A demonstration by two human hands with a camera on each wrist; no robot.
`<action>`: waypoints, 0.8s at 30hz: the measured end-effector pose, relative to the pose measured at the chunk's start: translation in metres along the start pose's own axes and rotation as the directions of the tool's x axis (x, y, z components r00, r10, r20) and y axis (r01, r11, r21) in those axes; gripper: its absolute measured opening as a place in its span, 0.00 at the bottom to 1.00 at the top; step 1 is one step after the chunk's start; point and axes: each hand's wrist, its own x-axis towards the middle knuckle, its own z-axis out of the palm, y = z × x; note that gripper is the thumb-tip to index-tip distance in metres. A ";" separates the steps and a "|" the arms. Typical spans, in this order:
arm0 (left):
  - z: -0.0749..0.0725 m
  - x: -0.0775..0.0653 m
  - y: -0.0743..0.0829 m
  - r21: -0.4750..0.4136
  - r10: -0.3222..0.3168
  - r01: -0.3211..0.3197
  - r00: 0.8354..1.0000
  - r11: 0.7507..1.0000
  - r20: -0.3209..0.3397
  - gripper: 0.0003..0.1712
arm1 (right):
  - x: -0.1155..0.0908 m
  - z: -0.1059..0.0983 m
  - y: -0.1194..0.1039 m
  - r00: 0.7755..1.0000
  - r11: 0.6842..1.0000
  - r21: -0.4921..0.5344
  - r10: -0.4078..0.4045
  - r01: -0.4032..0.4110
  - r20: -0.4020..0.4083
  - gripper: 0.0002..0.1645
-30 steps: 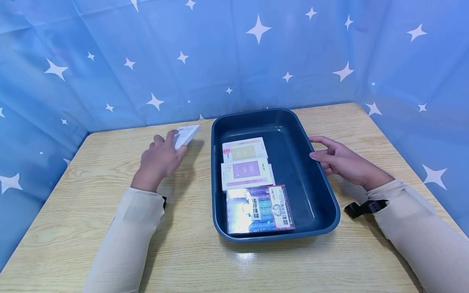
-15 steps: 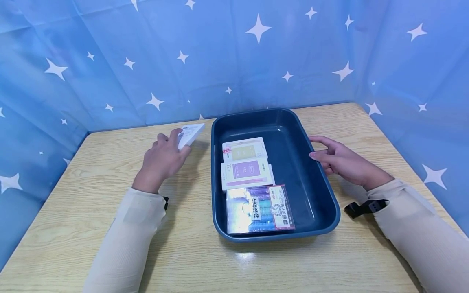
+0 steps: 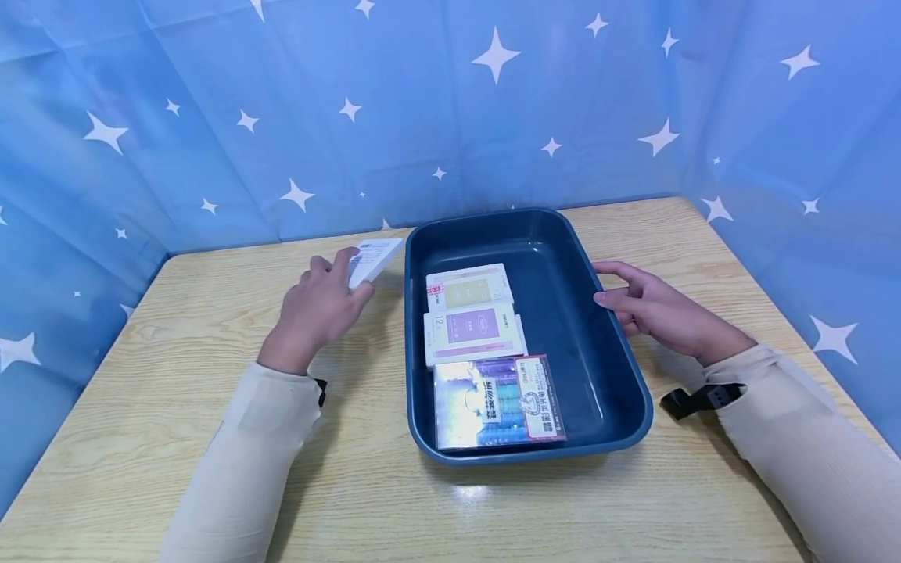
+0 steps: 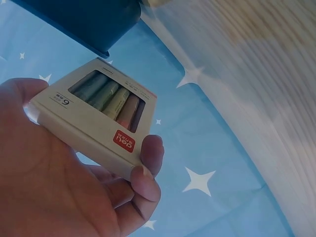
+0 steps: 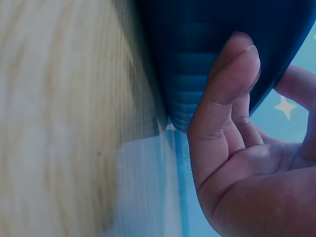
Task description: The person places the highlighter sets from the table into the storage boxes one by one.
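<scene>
My left hand (image 3: 320, 305) grips a white box of markers (image 4: 96, 113) by its edges, thumb on one side and curled fingers on the other. Through its window show several thick coloured barrels, beside a red label. In the head view, this box is tilted close to the left rim of a dark blue plastic bin (image 3: 570, 360). At the bin's right rim, my right hand (image 3: 655, 309) holds on, thumb over the edge and fingers along the outer wall (image 5: 187, 74).
Along the bin's left side lie a white box with a yellow-green panel (image 3: 470, 291), a white box with a purple panel (image 3: 475, 328) and a shiny pack of highlighters (image 3: 496, 403). The bin stands on a wooden table (image 3: 373, 485) before a blue star-patterned curtain (image 3: 422, 102).
My left hand has moved slightly to the right with the marker box, nearer the bin's left rim. The right hand and the bin have stayed in place.
</scene>
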 end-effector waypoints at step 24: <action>0.009 0.000 0.011 0.023 0.034 -0.033 0.999 0.999 -0.024 0.40 | -0.001 0.002 -0.002 1.000 1.000 -0.031 0.002 -0.002 -0.023 0.39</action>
